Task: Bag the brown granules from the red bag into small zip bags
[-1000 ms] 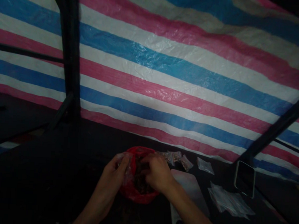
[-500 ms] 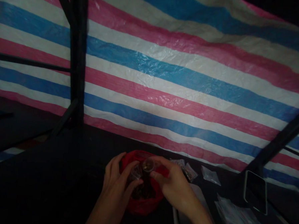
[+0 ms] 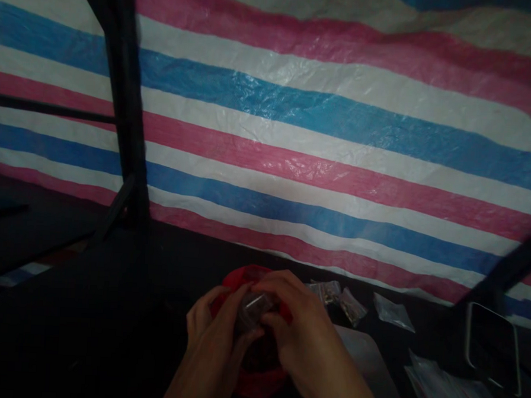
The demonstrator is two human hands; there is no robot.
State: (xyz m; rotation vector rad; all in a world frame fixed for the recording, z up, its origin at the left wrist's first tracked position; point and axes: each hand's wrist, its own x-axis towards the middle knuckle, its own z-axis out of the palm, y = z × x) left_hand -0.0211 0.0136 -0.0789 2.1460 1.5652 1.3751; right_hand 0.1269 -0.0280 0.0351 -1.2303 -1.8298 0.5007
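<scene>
Over a red plastic bag point(image 3: 262, 384) with dark contents, both hands are close together. In my right hand point(image 3: 301, 322), the fingers close around a small clear cup point(image 3: 257, 302), which is tilted toward my left hand. My left hand point(image 3: 216, 333) pinches a small clear plastic bag under the cup's mouth; fingers and cup mostly cover it. The dim light does not show what is inside the cup now.
Filled small clear bags point(image 3: 351, 304) and a flat clear bag point(image 3: 393, 312) lie behind and right. A grey-white tray-like object point(image 3: 368, 359), a stack of clear bags point(image 3: 455, 390) and a phone point(image 3: 493, 347) are at right. Striped sheeting point(image 3: 318, 130) hangs behind a dark post point(image 3: 125, 108).
My right hand has moved left and tipped the cup from nearly upright toward the small bag in my left hand. The view has shifted slightly, moving the items at right further right.
</scene>
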